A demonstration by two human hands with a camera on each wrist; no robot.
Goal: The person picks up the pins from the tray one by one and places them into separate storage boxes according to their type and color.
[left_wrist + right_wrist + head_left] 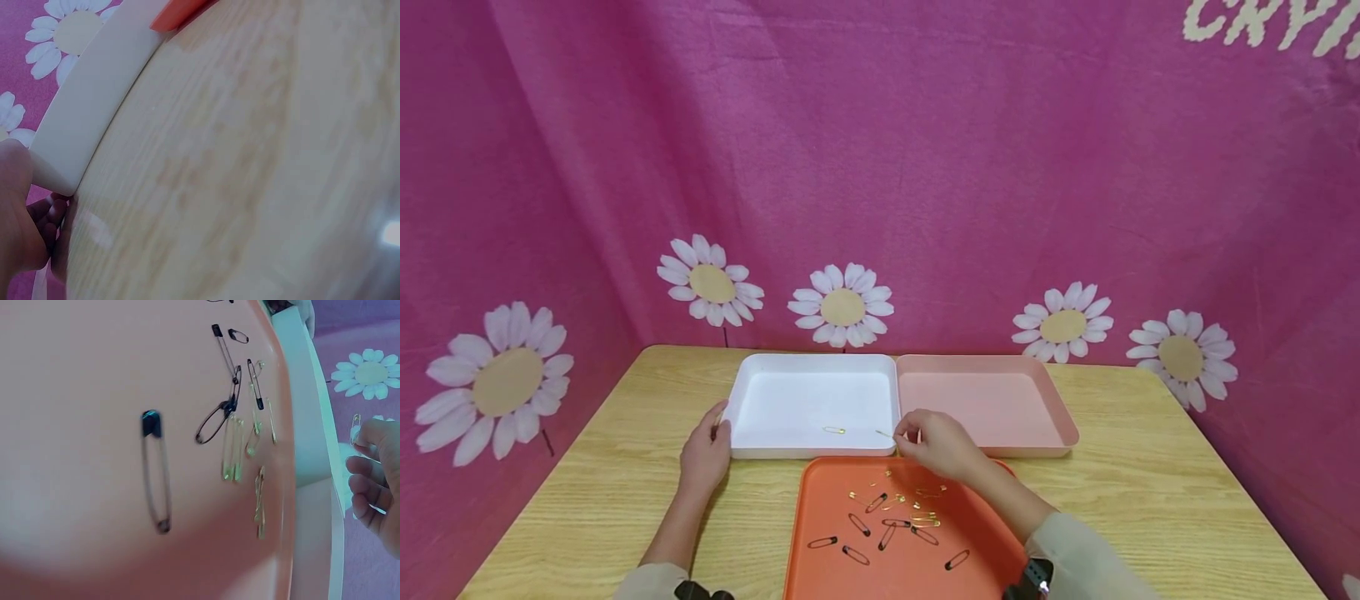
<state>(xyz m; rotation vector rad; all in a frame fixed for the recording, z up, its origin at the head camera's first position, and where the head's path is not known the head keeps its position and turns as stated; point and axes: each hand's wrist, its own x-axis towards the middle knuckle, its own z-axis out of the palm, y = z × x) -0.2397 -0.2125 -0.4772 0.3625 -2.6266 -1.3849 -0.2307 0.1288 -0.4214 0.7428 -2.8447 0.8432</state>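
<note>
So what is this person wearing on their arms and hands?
Both hands are bare: no gloves or rings show on the left hand or the right hand. Each forearm is bare partway up, where a loose, pale grey-beige sleeve begins. At the bottom edge of the head view, a dark strapped device sits by the right arm, and another dark one by the left.
</note>
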